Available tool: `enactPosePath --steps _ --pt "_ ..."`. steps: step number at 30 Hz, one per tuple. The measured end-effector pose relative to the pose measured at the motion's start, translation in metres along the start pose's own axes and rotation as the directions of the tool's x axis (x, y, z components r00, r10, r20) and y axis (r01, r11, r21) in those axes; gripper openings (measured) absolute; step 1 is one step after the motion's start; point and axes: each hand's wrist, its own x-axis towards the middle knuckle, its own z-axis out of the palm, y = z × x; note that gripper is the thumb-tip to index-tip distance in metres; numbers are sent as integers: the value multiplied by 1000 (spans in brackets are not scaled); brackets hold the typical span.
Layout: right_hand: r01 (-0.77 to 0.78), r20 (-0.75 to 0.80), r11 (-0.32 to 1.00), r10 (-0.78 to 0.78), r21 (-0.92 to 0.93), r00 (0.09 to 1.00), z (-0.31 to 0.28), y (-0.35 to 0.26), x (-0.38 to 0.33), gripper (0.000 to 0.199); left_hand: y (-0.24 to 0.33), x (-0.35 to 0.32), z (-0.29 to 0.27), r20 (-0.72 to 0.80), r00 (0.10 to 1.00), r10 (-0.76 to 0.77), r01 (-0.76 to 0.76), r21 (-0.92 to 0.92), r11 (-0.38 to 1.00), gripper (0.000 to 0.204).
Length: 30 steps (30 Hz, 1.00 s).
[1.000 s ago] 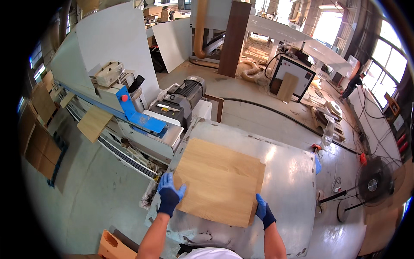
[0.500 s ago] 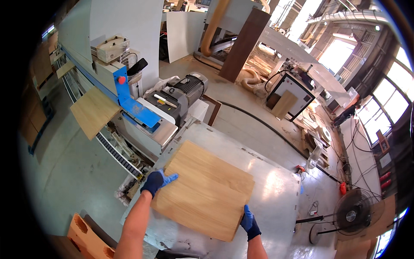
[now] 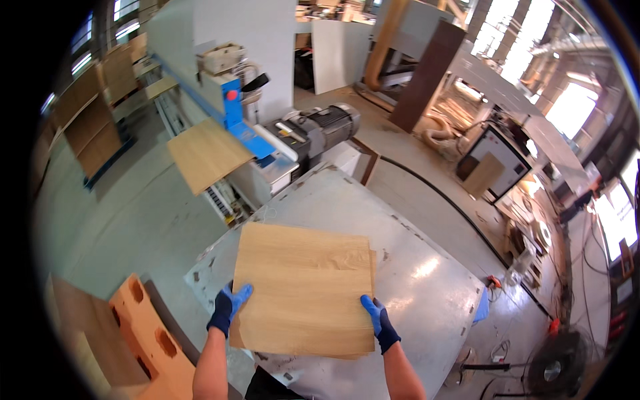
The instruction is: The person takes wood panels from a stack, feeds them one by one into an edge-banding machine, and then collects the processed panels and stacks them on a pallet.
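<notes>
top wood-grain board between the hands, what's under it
Past the right edge of the top board, another board peeks out, with the metal table beyond. The rest is covered, so the number of boards underneath can't be told.

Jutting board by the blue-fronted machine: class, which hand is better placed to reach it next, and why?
Probably the left hand: it is at the stacked boards' left edge, nearer the jutting board. The right hand is at the opposite edge and would likely reach across the stacked boards.

At least 2 pale wood-grain boards, stacked, edges slightly offset, over a metal table
</notes>
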Motion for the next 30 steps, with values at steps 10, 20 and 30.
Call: enactPosePath --steps 10,20,30 --pt "-79 254 963 146 -256 956 15 25 -76 56 -63 -255 -51 -220 857 -467 365 -383 849 34" --pt "-70 187 906 161 -418 969 37 49 -142 68 -131 -260 -115 32 864 -503 366 -726 582 57" --pt "3 326 960 93 -282 941 72 25 -98 77 -95 -241 -114 145 920 -363 338 -764 550 66"
